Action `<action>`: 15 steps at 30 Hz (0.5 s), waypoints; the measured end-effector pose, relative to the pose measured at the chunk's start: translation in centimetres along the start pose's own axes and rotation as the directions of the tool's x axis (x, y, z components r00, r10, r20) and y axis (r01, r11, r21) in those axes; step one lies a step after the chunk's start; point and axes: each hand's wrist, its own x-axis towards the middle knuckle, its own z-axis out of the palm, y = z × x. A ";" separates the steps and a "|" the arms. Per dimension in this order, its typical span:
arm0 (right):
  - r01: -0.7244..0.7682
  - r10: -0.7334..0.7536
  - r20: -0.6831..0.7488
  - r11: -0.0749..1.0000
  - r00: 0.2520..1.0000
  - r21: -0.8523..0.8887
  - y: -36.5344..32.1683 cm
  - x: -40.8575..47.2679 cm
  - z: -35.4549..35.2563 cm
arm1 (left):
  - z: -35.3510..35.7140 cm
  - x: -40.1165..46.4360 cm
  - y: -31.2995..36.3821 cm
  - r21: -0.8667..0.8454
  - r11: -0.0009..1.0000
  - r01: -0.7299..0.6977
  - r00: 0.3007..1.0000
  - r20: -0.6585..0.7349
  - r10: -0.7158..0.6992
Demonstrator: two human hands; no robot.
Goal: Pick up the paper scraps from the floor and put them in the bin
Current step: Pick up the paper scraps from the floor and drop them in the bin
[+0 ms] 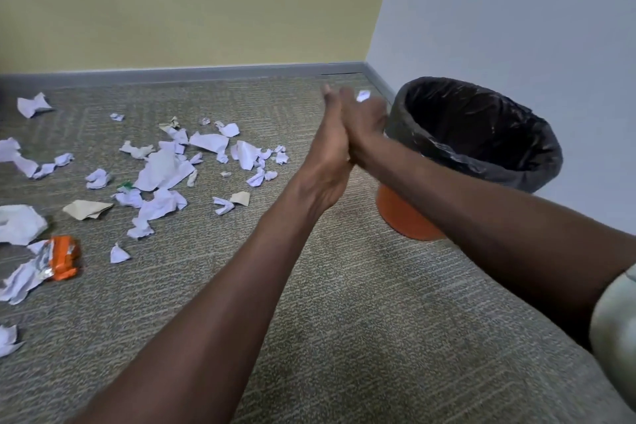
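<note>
Several crumpled white paper scraps [165, 169] lie scattered over the carpet at the left and middle. The orange bin [406, 220] with a black liner [537, 169] stands in the corner at the right. My left hand [328, 155] and my right hand [361, 120] are pressed together palm to palm, fingers straight, just left of the bin's rim. The right hand is blurred. A small white scrap [363, 95] shows at its fingertips; I cannot tell whether it is held, falling or lying behind.
An orange foil wrapper [63, 258] and tan paper pieces [86, 208] lie among the scraps at the left. A yellow wall with a grey baseboard [206, 74] runs behind. A pale wall [516, 27] stands right of the bin.
</note>
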 end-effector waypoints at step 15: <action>-0.200 0.040 -0.227 0.633 0.973 -0.748 2.4 11.2 -13.0 | -3.9 1.0 -3.6 0.034 0.992 0.125 0.983 -0.136 -0.119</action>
